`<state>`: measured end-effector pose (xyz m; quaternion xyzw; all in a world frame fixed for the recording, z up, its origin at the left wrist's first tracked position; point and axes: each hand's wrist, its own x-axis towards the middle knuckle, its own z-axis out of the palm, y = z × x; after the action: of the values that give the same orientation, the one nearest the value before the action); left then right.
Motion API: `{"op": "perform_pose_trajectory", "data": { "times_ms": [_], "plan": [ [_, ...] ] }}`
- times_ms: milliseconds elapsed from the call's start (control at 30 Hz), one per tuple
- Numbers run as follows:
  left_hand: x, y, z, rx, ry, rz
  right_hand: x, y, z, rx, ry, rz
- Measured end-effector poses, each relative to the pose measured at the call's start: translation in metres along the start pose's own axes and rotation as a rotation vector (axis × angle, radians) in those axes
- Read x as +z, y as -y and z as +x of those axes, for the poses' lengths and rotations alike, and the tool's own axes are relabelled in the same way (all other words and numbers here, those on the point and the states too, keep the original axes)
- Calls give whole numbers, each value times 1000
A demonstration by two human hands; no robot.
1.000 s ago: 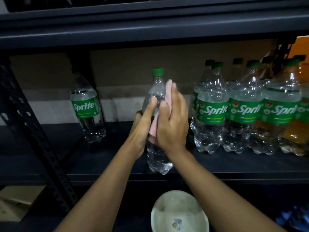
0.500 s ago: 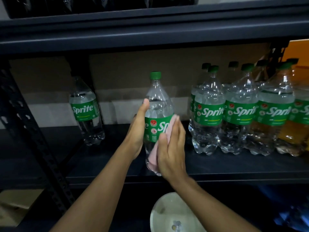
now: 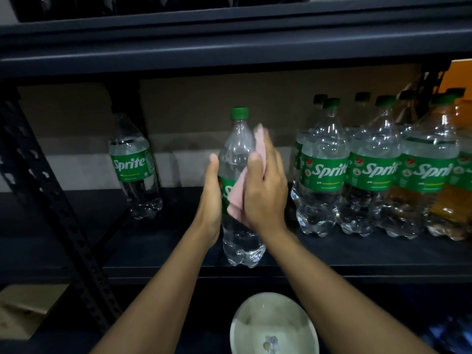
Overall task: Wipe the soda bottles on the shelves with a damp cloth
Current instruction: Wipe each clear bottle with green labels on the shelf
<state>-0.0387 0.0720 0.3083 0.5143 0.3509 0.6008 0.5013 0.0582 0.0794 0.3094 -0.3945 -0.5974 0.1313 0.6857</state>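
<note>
A clear Sprite bottle [image 3: 238, 233] with a green cap stands at the front of the dark shelf [image 3: 357, 256], in the middle. My left hand [image 3: 210, 198] grips its left side at label height. My right hand [image 3: 265, 190] presses a pink cloth [image 3: 238, 198] flat against the bottle's right side, fingers pointing up toward the shoulder. The cloth covers most of the green label. One more Sprite bottle [image 3: 132, 167] stands alone at the left, behind the upright post. Several Sprite bottles [image 3: 324, 172] stand in a row at the right.
A black perforated shelf post [image 3: 51, 200] slants down the left side. Another shelf beam [image 3: 229, 47] runs overhead. A white bowl [image 3: 273, 325] sits below the shelf front, between my forearms. An orange-filled bottle [image 3: 454, 198] stands at the far right. A cardboard box [image 3: 20, 310] lies at the lower left.
My right hand with the cloth slid down the bottle to the label and lower body, then back up its right side. My left hand has kept its hold on the bottle.
</note>
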Motion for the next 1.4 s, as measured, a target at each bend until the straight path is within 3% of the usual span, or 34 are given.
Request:
{"op": "perform_pose_trajectory", "data": {
  "times_ms": [133, 267, 400, 533, 667, 767, 933, 1000, 1067, 1200, 1333, 1400],
  "plan": [
    [-6, 7, -1, 24, 30, 30, 2, -37, -54, 3, -49, 6],
    [-13, 28, -6, 43, -76, 207, -3, -55, -88, 215, 36, 61],
    [-15, 43, -9, 109, -52, 329, -10, -64, -88, 421, 112, 171],
    [-3, 42, -15, 94, -255, 446, -19, -56, -65, 637, 142, 237],
    [2, 38, -14, -1, -405, 214, -40, -15, -43, 450, 291, -107],
    [6, 27, -14, -105, -358, -56, -52, 11, -38, 131, 369, -313],
    [21, -11, -26, -314, -88, -395, -74, 19, -53, -529, 169, -348],
    [28, -15, -30, -361, -63, -443, -81, 17, -53, -656, 112, -323],
    [34, -14, -33, -343, -100, -450, -82, 18, -43, -651, 38, -309],
    [41, -14, -37, -360, -215, -481, -82, 36, -26, -342, -109, -134],
    [44, -16, -35, -368, -235, -469, -86, 26, -56, -464, -115, -217],
    [45, -14, -36, -391, -202, -429, -90, 20, -57, -416, -116, -186]
  ]
}}
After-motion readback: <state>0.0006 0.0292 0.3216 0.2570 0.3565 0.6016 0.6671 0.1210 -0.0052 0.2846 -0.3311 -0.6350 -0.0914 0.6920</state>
